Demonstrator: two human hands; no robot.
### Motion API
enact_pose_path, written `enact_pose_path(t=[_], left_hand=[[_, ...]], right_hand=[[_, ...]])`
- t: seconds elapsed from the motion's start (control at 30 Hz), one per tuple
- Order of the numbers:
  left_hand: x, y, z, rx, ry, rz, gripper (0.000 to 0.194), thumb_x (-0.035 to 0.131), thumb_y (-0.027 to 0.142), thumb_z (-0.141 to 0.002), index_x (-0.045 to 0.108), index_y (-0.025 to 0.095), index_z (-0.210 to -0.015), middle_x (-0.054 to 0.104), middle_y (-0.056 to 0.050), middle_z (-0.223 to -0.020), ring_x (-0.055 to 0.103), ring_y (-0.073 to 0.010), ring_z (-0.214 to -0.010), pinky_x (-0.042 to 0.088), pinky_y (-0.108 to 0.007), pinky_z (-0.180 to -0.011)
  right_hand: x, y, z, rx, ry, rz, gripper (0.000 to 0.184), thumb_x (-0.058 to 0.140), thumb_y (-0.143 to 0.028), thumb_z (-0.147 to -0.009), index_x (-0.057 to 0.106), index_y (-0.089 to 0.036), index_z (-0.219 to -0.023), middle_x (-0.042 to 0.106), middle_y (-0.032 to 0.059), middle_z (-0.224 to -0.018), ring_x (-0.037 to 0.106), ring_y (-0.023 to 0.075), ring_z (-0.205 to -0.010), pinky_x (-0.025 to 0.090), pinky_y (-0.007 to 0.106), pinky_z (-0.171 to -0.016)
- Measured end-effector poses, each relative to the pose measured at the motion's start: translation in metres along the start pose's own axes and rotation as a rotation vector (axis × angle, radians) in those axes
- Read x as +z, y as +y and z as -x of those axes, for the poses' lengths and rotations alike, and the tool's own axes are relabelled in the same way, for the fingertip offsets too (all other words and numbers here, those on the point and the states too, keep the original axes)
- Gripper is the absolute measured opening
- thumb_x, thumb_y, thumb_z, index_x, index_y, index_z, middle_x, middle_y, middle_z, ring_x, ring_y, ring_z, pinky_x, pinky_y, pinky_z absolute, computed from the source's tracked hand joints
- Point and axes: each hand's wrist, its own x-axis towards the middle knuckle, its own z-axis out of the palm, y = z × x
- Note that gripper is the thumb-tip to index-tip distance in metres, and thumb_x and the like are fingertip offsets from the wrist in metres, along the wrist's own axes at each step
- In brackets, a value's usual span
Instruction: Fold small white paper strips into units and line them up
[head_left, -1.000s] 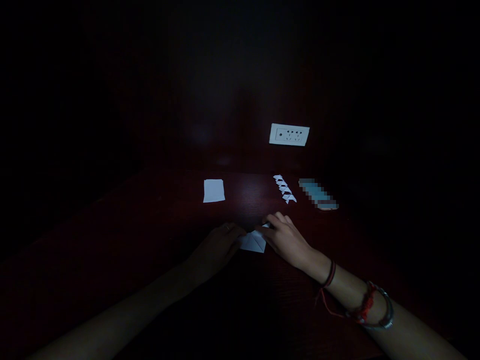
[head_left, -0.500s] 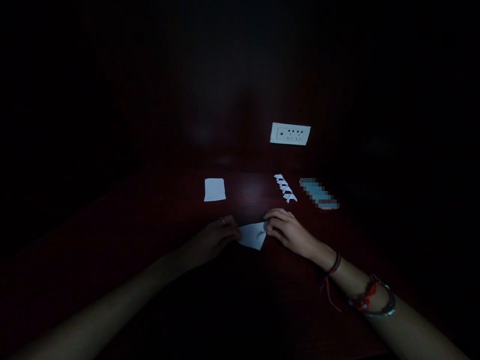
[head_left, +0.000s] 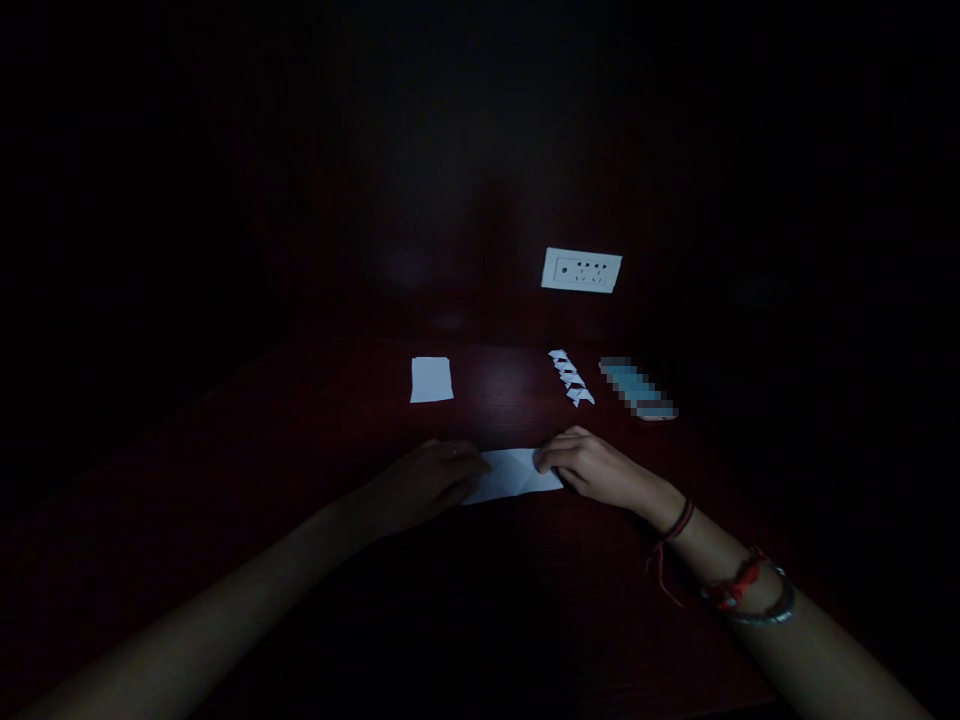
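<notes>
A white sheet of paper (head_left: 513, 474), creased across its middle, stretches between my hands as a wide strip just above or on the dark red table. My left hand (head_left: 435, 478), in shadow with a ring on one finger, grips the paper's left end. At the right end, my right hand (head_left: 592, 468) has its fingers and thumb closed on the paper. Beyond it lies a row of several small folded paper pieces (head_left: 571, 377). A stack of square white paper (head_left: 432, 380) rests farther back on the left.
A phone (head_left: 637, 388) with a blurred-out screen lies at the right. Behind the table (head_left: 495, 410), a white power socket (head_left: 582, 270) is set in the dark wall. Most of the surroundings are too dark to make out.
The paper was a pointed shape between my hands and is now opened out into a wider strip. My right hand has shifted slightly right and down.
</notes>
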Motion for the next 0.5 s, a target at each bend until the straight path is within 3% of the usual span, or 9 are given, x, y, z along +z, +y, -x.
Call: enact_pose_path(t=[0.2,0.33,0.5], left_hand=[[0.006,0.000,0.002,0.045,0.024,-0.090,0.032,0.047,0.025,-0.083,0.045,0.025,-0.115,0.042,-0.004,-0.119,0.039,-0.0210,-0.107,0.031,-0.037,-0.088],[0.010,0.001,0.004,0.077,0.054,-0.079,0.037,0.048,0.031,-0.082,0.042,0.025,-0.119,0.040,-0.005,-0.123,0.036,-0.0226,-0.111,0.030,-0.039,-0.090],[0.014,0.006,0.003,0.052,0.124,-0.040,0.024,0.039,0.027,-0.087,0.053,0.023,-0.107,0.050,-0.005,-0.110,0.044,-0.0185,-0.101,0.034,-0.034,-0.086]], right_hand=[[0.002,-0.006,-0.002,0.068,0.001,-0.025,0.032,0.048,-0.030,-0.081,0.051,-0.020,-0.111,0.057,0.0059,-0.100,0.052,0.0163,-0.092,0.038,0.032,-0.082],[0.009,-0.001,-0.001,0.108,-0.004,-0.004,0.029,0.046,-0.029,-0.082,0.052,-0.023,-0.110,0.052,0.0059,-0.107,0.049,0.0175,-0.099,0.038,0.033,-0.086],[0.017,0.006,-0.002,0.181,0.114,-0.045,0.030,0.047,-0.026,-0.081,0.052,-0.021,-0.110,0.051,0.0069,-0.109,0.047,0.0179,-0.102,0.039,0.033,-0.088]])
